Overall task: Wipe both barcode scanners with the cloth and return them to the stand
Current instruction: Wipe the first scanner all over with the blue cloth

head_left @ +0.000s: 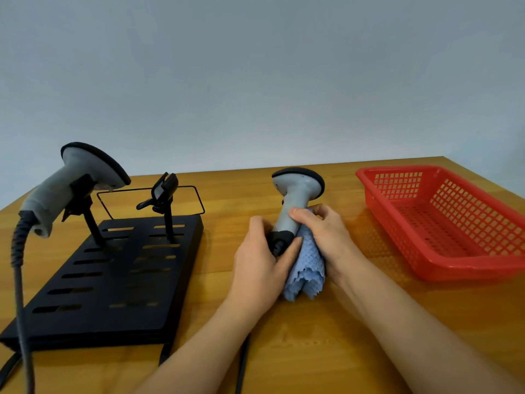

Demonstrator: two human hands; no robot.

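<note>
blue cloth (pixel 308 265) and grey scanner (pixel 294 200) gripped by both hands: left (pixel 262 263), right (pixel 326 231).

Both forearms forward, left hand (pixel 262 255) and right hand (pixel 326 234) close together, fingers curled in grips.

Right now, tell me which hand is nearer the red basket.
Right. The right hand, gripping the blue cloth around the scanner, is just left of the red basket; the left hand is farther left.
</note>
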